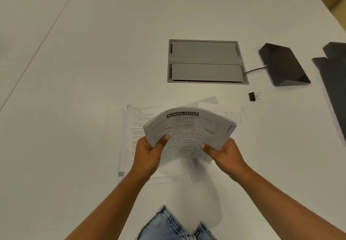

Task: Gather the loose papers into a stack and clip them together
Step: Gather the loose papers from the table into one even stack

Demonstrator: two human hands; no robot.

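I hold a bowed stack of papers (189,129) above the table, its top sheet headed "BANKING SYSTEM". My left hand (149,154) grips the stack's lower left edge, thumb on top. My right hand (223,152) grips the lower right edge the same way. Under the stack, more loose printed sheets (137,125) lie spread flat on the white table (84,71). A black binder clip (253,96) with silver handles lies on the table to the far right of the papers, apart from both hands.
A grey cable hatch (206,62) is set into the table beyond the papers. A black wedge-shaped device (283,64) with a cord sits right of it. Another dark object (335,75) lies at the right edge. My jeans show at the table's near edge.
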